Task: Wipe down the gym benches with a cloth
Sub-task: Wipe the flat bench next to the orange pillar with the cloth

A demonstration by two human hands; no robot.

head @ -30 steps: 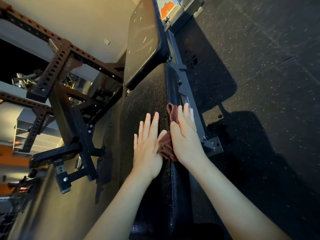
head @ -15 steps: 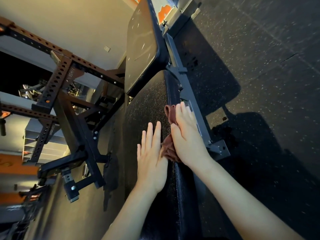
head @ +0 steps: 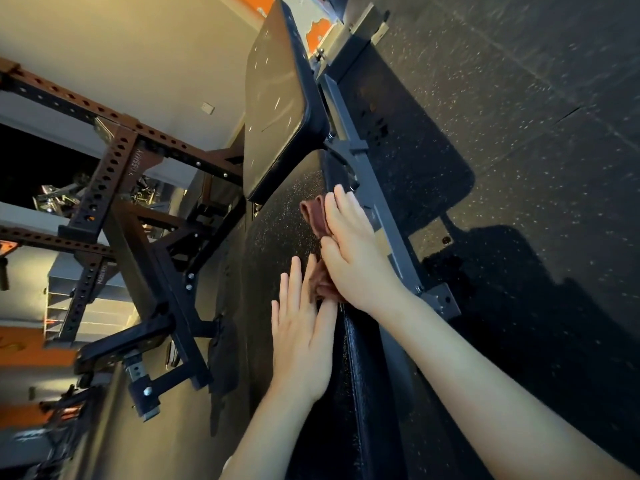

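The black bench's long pad point(head: 277, 237) runs up the middle of the view, with its smaller seat pad point(head: 277, 98) beyond it. A dark red cloth point(head: 313, 216) lies on the long pad's right edge. My right hand point(head: 353, 251) presses flat on the cloth with straight fingers, covering most of it. My left hand point(head: 301, 330) rests flat on the pad just left of and below the cloth, fingers straight, its fingertips touching the cloth's lower folds.
The bench's grey steel frame point(head: 374, 188) runs along the pad's right side, ending in a bracket point(head: 443, 299). A brown perforated power rack point(head: 114, 188) and black rack arm point(head: 131, 341) stand left. Speckled rubber floor point(head: 519, 98) spreads to the right.
My right hand has slid the cloth further up the pad's right edge toward the seat pad. My left hand stays flat on the pad behind it.
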